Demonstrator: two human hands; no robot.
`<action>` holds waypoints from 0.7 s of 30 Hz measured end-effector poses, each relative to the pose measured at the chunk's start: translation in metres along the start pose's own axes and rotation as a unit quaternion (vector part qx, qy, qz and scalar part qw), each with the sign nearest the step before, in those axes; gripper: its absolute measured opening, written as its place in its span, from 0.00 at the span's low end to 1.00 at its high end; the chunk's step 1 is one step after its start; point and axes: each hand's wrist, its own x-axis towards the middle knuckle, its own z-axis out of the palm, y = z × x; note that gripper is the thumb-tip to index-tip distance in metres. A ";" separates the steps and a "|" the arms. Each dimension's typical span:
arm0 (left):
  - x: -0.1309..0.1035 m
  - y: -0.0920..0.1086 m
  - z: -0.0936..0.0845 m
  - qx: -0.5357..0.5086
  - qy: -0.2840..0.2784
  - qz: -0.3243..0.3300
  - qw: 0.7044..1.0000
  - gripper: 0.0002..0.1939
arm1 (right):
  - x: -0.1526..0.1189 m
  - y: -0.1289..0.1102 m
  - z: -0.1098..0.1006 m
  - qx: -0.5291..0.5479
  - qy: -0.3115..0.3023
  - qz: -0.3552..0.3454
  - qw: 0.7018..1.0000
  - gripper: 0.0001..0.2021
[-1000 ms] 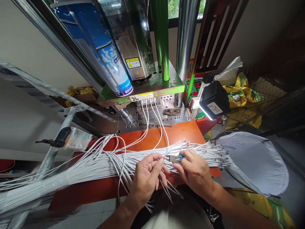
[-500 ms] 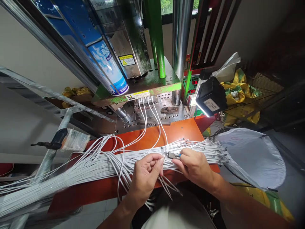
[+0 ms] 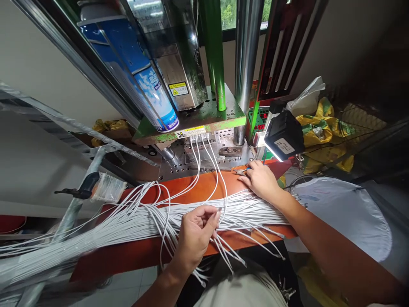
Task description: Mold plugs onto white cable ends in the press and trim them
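My left hand (image 3: 198, 232) is closed in a pinch over the cable bundle. Between thumb and forefinger sits a small grey connector (image 3: 219, 209); most of it is hidden. Several thin white cables (image 3: 143, 217) lie in a thick bundle across the orange board (image 3: 191, 184), and loose ends hang below my left hand. Farther right, my right hand (image 3: 262, 179) is closed around small pliers (image 3: 239, 171) with a bit of blue handle showing. The pliers' jaws point left, low over the board by the machine's base plate. Cables run up from the bundle into the mould (image 3: 200, 138).
A green press plate (image 3: 223, 121) hangs over the perforated metal base (image 3: 179, 164). A blue spray can (image 3: 150, 94) stands on it. A lit black lamp (image 3: 283, 138) is at right, beside a white mesh-like bag (image 3: 348, 209). A wrapped metal frame (image 3: 92, 170) stands at left.
My right hand has moved away from my left with the pliers, up to the board's far edge. My left hand keeps its pinch in about the same place. Some cable ends at right now droop forward.
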 end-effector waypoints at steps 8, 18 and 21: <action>0.006 -0.003 0.008 0.085 -0.005 0.042 0.995 0.09 | -0.055 -0.063 -0.055 0.388 -0.007 -0.109 0.915 0.12; -0.018 0.006 0.002 0.195 -0.028 0.302 0.933 0.08 | -0.068 -0.083 -0.035 0.801 -0.213 0.153 0.538 0.25; -0.031 0.014 0.013 0.245 -0.083 0.491 0.832 0.12 | -0.078 -0.106 -0.030 0.834 -0.292 0.203 0.423 0.33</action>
